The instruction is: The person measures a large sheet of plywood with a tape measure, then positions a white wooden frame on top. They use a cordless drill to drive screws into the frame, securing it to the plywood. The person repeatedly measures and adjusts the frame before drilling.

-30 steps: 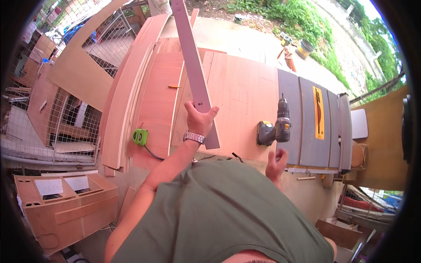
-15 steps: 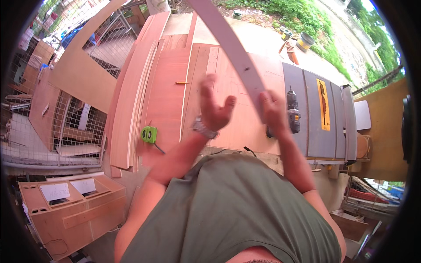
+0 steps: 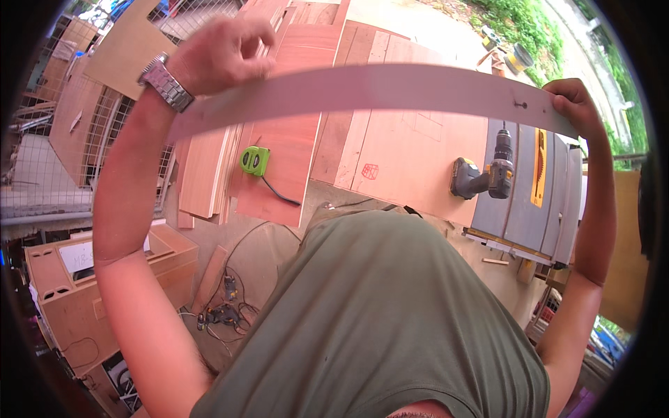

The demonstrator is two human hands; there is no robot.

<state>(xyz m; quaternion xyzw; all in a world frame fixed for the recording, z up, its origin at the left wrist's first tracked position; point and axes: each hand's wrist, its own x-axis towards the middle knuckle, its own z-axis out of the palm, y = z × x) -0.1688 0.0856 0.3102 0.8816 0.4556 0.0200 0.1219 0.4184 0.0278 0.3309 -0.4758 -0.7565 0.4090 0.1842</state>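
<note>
A long, narrow pale wooden strip spans the view above the worktop, its middle bowed by the lens. My right hand grips its right end, near a dark knot or hole. Beside the strip's left part, at its upper edge, is my left hand, wearing a metal watch. Its fingers are curled but apart from the thumb, with a gap between them; whether it touches the strip is unclear. Below the strip are a green tape measure on a reddish board and a cordless drill on the panel.
A grey table saw with a yellow insert around its blade stands at right. Stacked boards lie at left beside wire mesh fencing. A wooden cabinet stands lower left, near corded tools and cables on the floor.
The strip has swung from steeply slanted to nearly level across the view. My right hand has moved right and upward with it; my left hand has moved left and up to the strip's other end.
</note>
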